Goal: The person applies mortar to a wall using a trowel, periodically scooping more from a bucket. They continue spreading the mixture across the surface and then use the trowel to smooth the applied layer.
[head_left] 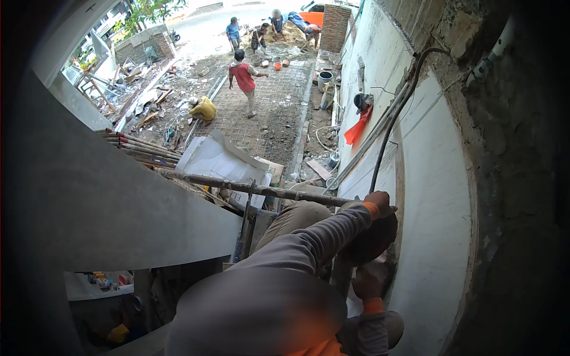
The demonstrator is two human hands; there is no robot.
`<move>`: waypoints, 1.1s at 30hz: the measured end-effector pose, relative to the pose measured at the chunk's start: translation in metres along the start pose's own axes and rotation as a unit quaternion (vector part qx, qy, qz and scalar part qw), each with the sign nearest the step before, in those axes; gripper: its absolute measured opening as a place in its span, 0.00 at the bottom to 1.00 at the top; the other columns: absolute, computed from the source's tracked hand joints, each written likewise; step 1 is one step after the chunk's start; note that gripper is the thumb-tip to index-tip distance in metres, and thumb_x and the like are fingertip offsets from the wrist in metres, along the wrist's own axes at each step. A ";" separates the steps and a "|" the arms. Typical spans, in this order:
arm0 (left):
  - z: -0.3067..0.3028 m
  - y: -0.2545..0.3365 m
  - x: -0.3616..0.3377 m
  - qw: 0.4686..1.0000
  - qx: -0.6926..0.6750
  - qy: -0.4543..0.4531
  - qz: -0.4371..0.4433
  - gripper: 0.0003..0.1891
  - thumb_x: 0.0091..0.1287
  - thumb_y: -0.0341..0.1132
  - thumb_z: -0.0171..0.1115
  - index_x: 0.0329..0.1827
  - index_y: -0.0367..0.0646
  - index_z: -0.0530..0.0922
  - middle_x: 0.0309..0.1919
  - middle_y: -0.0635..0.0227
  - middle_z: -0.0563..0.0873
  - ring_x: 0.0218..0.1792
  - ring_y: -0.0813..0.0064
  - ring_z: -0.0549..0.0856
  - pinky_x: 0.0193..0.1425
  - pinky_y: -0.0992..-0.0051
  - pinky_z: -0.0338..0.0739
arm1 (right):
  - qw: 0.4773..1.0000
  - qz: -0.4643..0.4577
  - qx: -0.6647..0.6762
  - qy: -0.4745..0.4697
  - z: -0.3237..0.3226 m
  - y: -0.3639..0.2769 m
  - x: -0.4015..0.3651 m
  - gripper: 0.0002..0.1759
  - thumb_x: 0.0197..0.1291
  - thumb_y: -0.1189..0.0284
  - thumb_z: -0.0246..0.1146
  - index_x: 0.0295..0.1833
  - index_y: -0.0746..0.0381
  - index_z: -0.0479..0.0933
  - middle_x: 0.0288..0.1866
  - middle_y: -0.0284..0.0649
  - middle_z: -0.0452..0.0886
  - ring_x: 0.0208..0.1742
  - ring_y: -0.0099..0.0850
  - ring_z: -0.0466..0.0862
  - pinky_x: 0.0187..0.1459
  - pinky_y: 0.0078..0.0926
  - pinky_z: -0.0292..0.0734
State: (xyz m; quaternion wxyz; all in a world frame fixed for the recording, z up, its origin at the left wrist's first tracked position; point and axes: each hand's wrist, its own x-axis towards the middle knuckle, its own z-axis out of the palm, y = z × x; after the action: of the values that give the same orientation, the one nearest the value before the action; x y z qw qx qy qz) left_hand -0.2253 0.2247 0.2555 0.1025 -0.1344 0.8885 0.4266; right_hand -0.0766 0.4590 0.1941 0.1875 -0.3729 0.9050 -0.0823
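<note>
My left hand (pixel 382 203), in a grey sleeve with an orange cuff, is closed at the lower end of a black cable (pixel 387 142) beside the white wall panel (pixel 430 225). Directly below it is a dark rounded object (pixel 374 242), partly covered by my forearm. Lower down, my right hand (pixel 367 285) has its fingers curled, close to the wall's lower edge and beside an upright pole (pixel 341 274). What either hand grips I cannot make out. A bent knee in khaki trousers (pixel 297 219) shows beyond my left arm.
A metal scaffold pipe (pixel 267 190) crosses ahead, with an upright bar (pixel 244 219) against it. White sheeting (pixel 217 160) and stacked poles (pixel 139 148) lie below. A person in a red vest (pixel 242 76) stands on the reinforcing mesh; several others are by a sand heap (pixel 291 34).
</note>
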 end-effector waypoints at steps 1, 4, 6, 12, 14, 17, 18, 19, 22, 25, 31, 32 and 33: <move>0.001 -0.001 0.000 1.000 -0.002 0.000 -0.001 0.25 0.60 0.55 0.65 0.37 0.37 0.85 0.38 0.51 0.87 0.43 0.52 0.86 0.49 0.60 0.80 | 1.000 -0.007 -0.008 0.004 -0.009 0.001 -0.003 0.14 0.56 0.63 0.58 0.42 0.61 0.77 0.44 0.49 0.80 0.37 0.51 0.83 0.38 0.49 0.80; 0.004 -0.001 0.005 1.000 -0.002 -0.002 -0.002 0.26 0.59 0.56 0.65 0.38 0.37 0.85 0.39 0.51 0.87 0.44 0.52 0.86 0.49 0.60 0.80 | 0.998 -0.029 -0.015 0.050 -0.023 0.002 -0.007 0.15 0.55 0.62 0.59 0.43 0.60 0.77 0.44 0.48 0.80 0.37 0.51 0.83 0.38 0.49 0.80; 0.005 -0.001 0.007 1.000 0.005 -0.007 -0.004 0.27 0.58 0.58 0.66 0.39 0.37 0.85 0.40 0.50 0.87 0.45 0.52 0.86 0.50 0.60 0.79 | 0.996 -0.048 -0.022 0.072 -0.021 0.006 -0.007 0.15 0.55 0.62 0.61 0.43 0.60 0.77 0.43 0.48 0.79 0.37 0.52 0.83 0.37 0.49 0.79; -0.001 0.002 0.000 1.000 0.002 -0.006 -0.003 0.26 0.60 0.55 0.65 0.39 0.36 0.85 0.40 0.50 0.86 0.44 0.51 0.86 0.49 0.60 0.80 | 0.990 -0.109 -0.046 0.075 -0.014 0.013 -0.004 0.12 0.56 0.63 0.61 0.41 0.59 0.77 0.40 0.47 0.78 0.35 0.50 0.82 0.35 0.47 0.79; -0.002 0.003 0.000 1.000 0.004 -0.007 -0.002 0.26 0.60 0.55 0.65 0.38 0.36 0.85 0.40 0.50 0.87 0.44 0.52 0.86 0.49 0.60 0.80 | 0.986 -0.140 -0.069 0.055 -0.014 0.015 -0.005 0.10 0.57 0.65 0.60 0.40 0.59 0.77 0.40 0.47 0.78 0.35 0.49 0.82 0.34 0.46 0.79; -0.001 0.003 0.001 1.000 0.003 -0.007 -0.011 0.25 0.59 0.55 0.65 0.38 0.36 0.85 0.40 0.51 0.87 0.43 0.52 0.86 0.49 0.60 0.80 | 0.983 -0.144 -0.042 0.106 -0.016 0.008 -0.003 0.10 0.58 0.66 0.59 0.42 0.58 0.77 0.40 0.46 0.78 0.34 0.48 0.82 0.33 0.44 0.80; -0.001 0.003 0.002 1.000 0.003 -0.006 -0.016 0.25 0.59 0.55 0.65 0.38 0.37 0.85 0.40 0.51 0.87 0.43 0.52 0.86 0.49 0.60 0.80 | 0.985 -0.143 -0.040 0.092 -0.014 0.009 0.000 0.11 0.59 0.65 0.59 0.44 0.58 0.77 0.40 0.46 0.78 0.34 0.49 0.82 0.34 0.44 0.80; -0.002 0.003 0.002 1.000 0.003 -0.005 -0.014 0.25 0.59 0.55 0.65 0.38 0.37 0.85 0.40 0.51 0.87 0.43 0.52 0.86 0.49 0.60 0.80 | 0.986 -0.143 -0.038 0.078 -0.008 0.010 0.004 0.12 0.59 0.64 0.58 0.45 0.58 0.77 0.40 0.47 0.79 0.34 0.49 0.82 0.35 0.45 0.80; -0.001 0.002 0.002 1.000 0.003 -0.009 -0.012 0.26 0.59 0.56 0.66 0.38 0.37 0.85 0.40 0.51 0.87 0.43 0.52 0.86 0.49 0.60 0.80 | 0.999 -0.026 -0.024 0.013 0.027 0.025 0.016 0.15 0.61 0.61 0.57 0.49 0.56 0.77 0.41 0.47 0.80 0.36 0.50 0.83 0.38 0.48 0.80; 0.001 -0.002 0.006 1.000 -0.003 -0.009 -0.014 0.27 0.59 0.57 0.65 0.39 0.37 0.85 0.40 0.51 0.87 0.44 0.52 0.86 0.49 0.60 0.80 | 0.998 0.037 -0.042 -0.007 0.012 0.020 0.019 0.12 0.61 0.63 0.58 0.46 0.58 0.77 0.41 0.45 0.81 0.39 0.47 0.84 0.38 0.43 0.80; 0.004 -0.011 0.013 1.000 -0.015 -0.004 -0.019 0.28 0.58 0.59 0.65 0.40 0.37 0.85 0.40 0.51 0.87 0.44 0.52 0.86 0.49 0.60 0.80 | 0.987 0.052 -0.093 0.117 -0.058 0.004 0.000 0.14 0.62 0.62 0.60 0.47 0.59 0.77 0.32 0.47 0.81 0.33 0.49 0.84 0.34 0.45 0.81; 0.002 -0.010 0.013 1.000 -0.016 -0.007 -0.019 0.27 0.59 0.57 0.65 0.39 0.37 0.85 0.40 0.51 0.87 0.43 0.51 0.86 0.49 0.60 0.80 | 0.983 0.132 -0.087 0.098 -0.073 -0.005 -0.001 0.15 0.62 0.62 0.60 0.48 0.59 0.77 0.31 0.47 0.81 0.32 0.49 0.84 0.33 0.46 0.81; 0.001 -0.009 0.013 1.000 -0.016 -0.009 -0.018 0.26 0.59 0.56 0.65 0.39 0.37 0.85 0.40 0.50 0.87 0.43 0.51 0.86 0.49 0.60 0.80 | 0.976 0.159 -0.109 0.097 -0.074 -0.003 0.000 0.15 0.62 0.61 0.60 0.49 0.58 0.77 0.31 0.47 0.81 0.31 0.49 0.84 0.33 0.46 0.81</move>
State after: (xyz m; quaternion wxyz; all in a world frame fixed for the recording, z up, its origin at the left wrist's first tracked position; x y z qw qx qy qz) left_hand -0.2345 0.2184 0.2445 0.1154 -0.1480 0.8781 0.4401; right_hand -0.1050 0.4574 0.2630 0.0680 -0.2326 0.9701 0.0118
